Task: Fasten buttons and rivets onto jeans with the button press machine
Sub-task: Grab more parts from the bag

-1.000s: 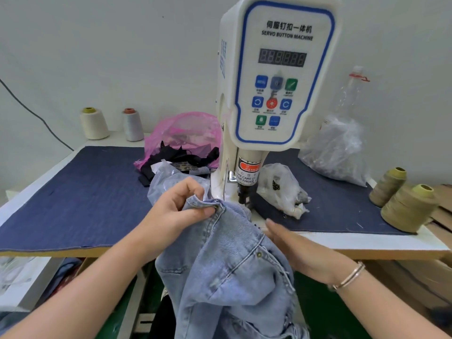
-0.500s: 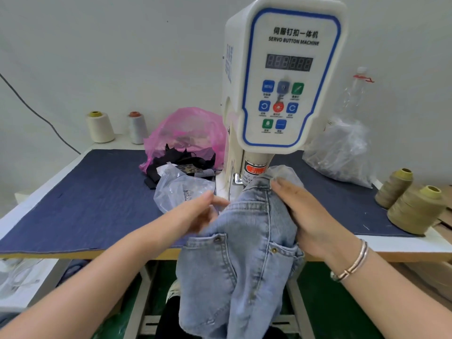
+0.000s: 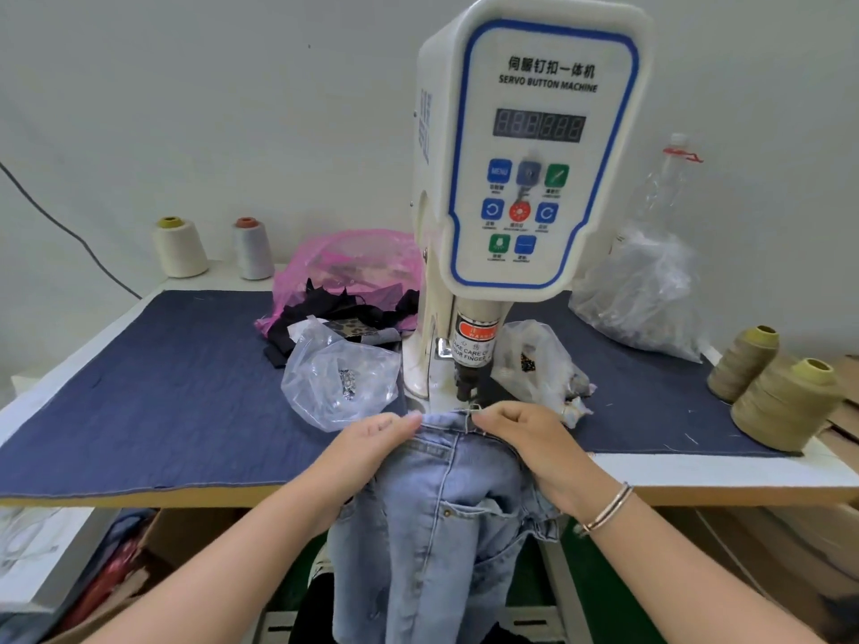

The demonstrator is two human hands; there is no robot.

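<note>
Light blue jeans (image 3: 441, 518) hang over the table's front edge, their waistband lying flat just in front of the white servo button machine (image 3: 525, 178). The machine's black punch (image 3: 467, 385) stands right above the waistband edge. My left hand (image 3: 372, 446) holds the waistband on the left, fingers lying over the cloth. My right hand (image 3: 520, 439) pinches the waistband on the right, close under the punch. A small rivet (image 3: 447, 513) shows at a pocket corner lower down.
A clear bag of metal buttons (image 3: 341, 381) lies left of the machine, another clear bag (image 3: 539, 364) right of it. A pink bag with black scraps (image 3: 344, 281) sits behind. Thread cones stand at back left (image 3: 179, 248) and at the right edge (image 3: 785, 397). Dark denim (image 3: 139, 388) covers the table.
The jeans were lifted and bunched between both hands; now the waistband is spread flat under the punch, with both hands lower and closer to the machine.
</note>
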